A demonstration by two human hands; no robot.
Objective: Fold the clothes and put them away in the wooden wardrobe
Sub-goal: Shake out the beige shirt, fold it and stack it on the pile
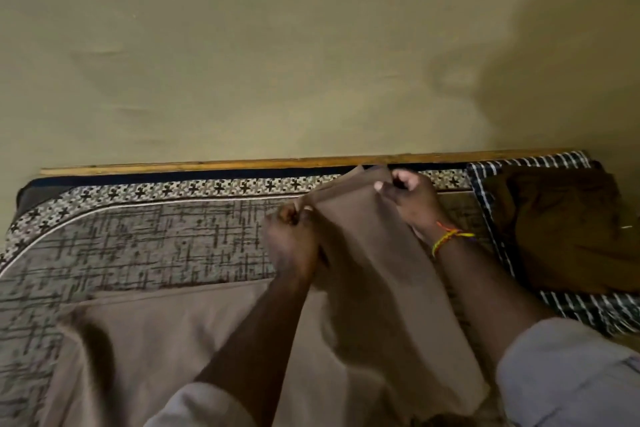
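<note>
A long taupe-brown garment [374,253] stretches from the near edge of the bed up toward the wall. My left hand [292,239] pinches its far left corner. At the far right corner, my right hand [410,201] grips the cloth; a coloured thread band circles that wrist. The lifted strip between my hands is taut. More of the same brown cloth [166,340] lies spread flat on the mattress at the lower left. The wooden wardrobe is out of sight.
The mattress [138,239] has a grey crosshatch cover and a patterned border. A wooden bed frame rail [207,165] runs along the plain beige wall [277,45]. At the right lie a dark brown garment [561,229] on a black-and-white striped cloth [595,312].
</note>
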